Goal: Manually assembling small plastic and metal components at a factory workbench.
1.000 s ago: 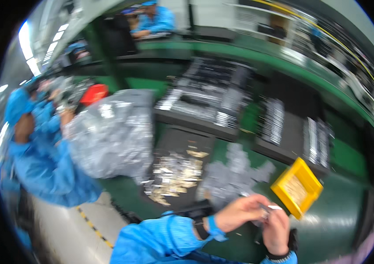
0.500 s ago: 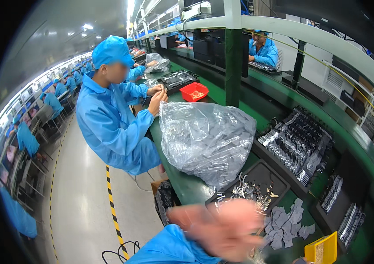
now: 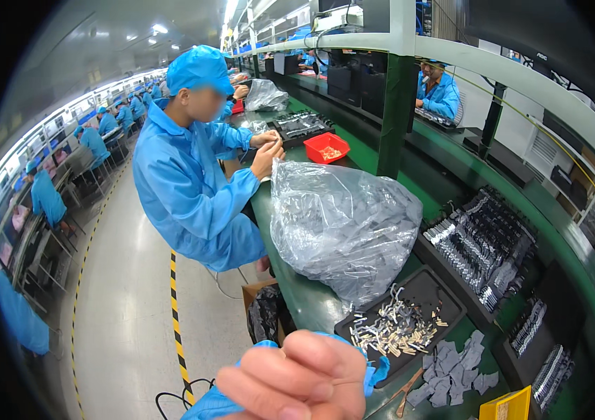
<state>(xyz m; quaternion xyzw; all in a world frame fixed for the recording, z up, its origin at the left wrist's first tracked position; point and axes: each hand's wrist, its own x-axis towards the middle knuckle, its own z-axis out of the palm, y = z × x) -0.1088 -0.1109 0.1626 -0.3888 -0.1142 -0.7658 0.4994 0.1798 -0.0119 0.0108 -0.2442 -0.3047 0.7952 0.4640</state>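
Observation:
Close in front of me at the bottom, my left hand (image 3: 294, 381) is raised with its fingers curled inward. Whatever the fingers may hold is hidden. Blue sleeve cloth shows behind the hand. Just beyond it lies a black tray (image 3: 448, 297) with a heap of small metal and dark parts (image 3: 395, 325). Brown tweezers (image 3: 407, 393) rest on the green bench beside a pile of grey, irregular pieces (image 3: 455, 371). A yellow bin (image 3: 506, 406) is partly cut off at the lower edge. My right hand is out of view.
A large clear bag (image 3: 343, 231) of grey pieces fills the bench ahead. Rows of metal parts (image 3: 483, 241) sit in black trays to the right. A co-worker (image 3: 199, 161) in blue sits at left, near a red bin (image 3: 327, 148). A bench post (image 3: 397, 119) stands beyond the bag.
My left hand, blurred and stretched over the bench before, has come back nearer and left, its fingers now curled. More of the parts tray and the tweezers show. My view has shifted slightly.

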